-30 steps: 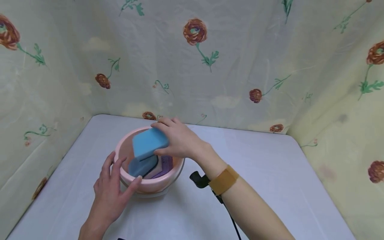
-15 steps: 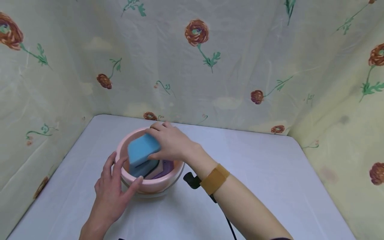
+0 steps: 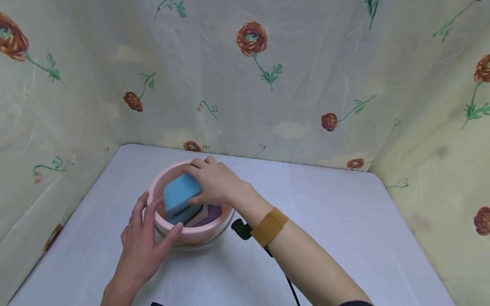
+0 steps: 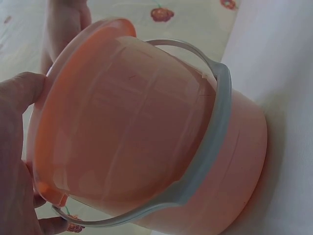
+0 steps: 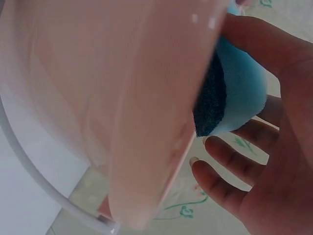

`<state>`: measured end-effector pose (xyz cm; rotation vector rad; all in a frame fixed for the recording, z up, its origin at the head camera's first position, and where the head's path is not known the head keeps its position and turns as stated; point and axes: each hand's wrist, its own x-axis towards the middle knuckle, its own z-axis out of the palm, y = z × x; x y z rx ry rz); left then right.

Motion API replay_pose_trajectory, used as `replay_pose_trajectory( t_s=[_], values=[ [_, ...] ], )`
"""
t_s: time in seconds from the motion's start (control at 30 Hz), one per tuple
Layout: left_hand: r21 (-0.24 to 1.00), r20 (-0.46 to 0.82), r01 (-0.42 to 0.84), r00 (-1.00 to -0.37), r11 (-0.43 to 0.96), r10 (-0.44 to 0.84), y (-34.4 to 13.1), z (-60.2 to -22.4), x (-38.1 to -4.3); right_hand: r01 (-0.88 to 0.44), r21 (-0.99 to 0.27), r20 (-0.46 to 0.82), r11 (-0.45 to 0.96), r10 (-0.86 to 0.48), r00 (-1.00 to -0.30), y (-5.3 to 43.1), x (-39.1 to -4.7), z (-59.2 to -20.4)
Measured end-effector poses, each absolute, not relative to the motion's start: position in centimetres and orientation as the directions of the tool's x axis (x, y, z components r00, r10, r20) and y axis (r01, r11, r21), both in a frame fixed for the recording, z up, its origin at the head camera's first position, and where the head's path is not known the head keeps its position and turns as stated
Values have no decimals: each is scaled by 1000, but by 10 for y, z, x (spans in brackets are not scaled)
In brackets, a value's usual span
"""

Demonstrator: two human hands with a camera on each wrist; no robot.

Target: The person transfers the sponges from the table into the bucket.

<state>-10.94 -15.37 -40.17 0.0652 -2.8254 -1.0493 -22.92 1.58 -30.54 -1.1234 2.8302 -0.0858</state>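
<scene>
A pink bucket point(image 3: 208, 233) with a grey handle point(image 4: 222, 98) stands on the table. My right hand point(image 3: 220, 183) grips a light blue sponge point(image 3: 180, 193) between thumb and fingers, inside the bucket mouth. In the right wrist view a dark blue scouring layer point(image 5: 211, 100) shows on that sponge. Under it lie another blue sponge point(image 3: 183, 215), a pale piece point(image 3: 198, 216) and a purple one point(image 3: 212, 214), partly covered. My left hand point(image 3: 139, 244) holds the bucket rim at its near left side, thumb and fingers spread along it.
The white table point(image 3: 306, 233) has a rounded far edge, with flower-printed curtains point(image 3: 291, 85) behind and at both sides. A black wrist camera point(image 3: 241, 229) hangs under an orange strap point(image 3: 269, 226) on the right wrist, its cable trailing toward the front.
My right hand has moved left and down with the blue sponge, setting it deeper into the bucket over the others. The left hand has kept its place on the rim.
</scene>
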Motion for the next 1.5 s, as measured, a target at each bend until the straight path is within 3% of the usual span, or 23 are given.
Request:
replay_pose_trajectory(
  t_s=[0.43,1.07,1.5],
  values=[
    [654,131,20,-988,756,-87,-153,-404,-108,-688,20,-113,725,-682,-722,1,-225,-309],
    [659,112,6,-990,752,-91,-152,-404,-107,-686,40,-109,726,-680,-725,4,-224,-316],
    [653,90,-15,-991,757,-97,-151,-403,-108,-690,-19,-80,723,-689,-720,12,-223,-313]
  ],
)
